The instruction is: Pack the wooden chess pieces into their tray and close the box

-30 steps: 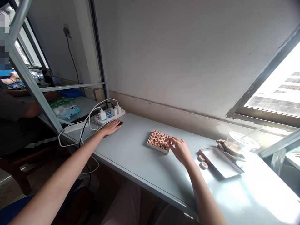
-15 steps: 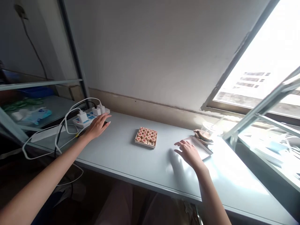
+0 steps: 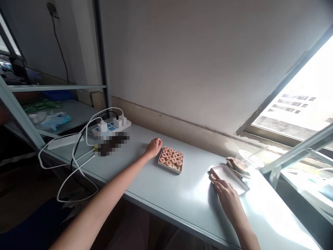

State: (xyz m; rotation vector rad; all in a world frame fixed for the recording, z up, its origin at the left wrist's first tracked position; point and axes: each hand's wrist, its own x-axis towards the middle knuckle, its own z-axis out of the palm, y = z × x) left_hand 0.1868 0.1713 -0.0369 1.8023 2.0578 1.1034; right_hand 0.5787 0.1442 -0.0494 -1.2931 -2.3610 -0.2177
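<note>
A box (image 3: 169, 169) packed with round, red-lettered pieces (image 3: 169, 157) lay on the counter (image 3: 187, 198), between the person's hands and just beside the left one. The filling looked well along, though pieces at the near edge appeared to sit lower, suggesting some room left; at least one loose piece (image 3: 213, 176) lay outside, at the fingertips of the right hand (image 3: 227, 194). That hand's fingers were bent, but whether they pinched anything could not be told. The left hand (image 3: 154, 147) was curled closed, its contents, if any, hidden. A shallow lid (image 3: 231, 175) lay just beyond the right hand; a power strip (image 3: 111, 126) sat farther out, left of the left hand.
</note>
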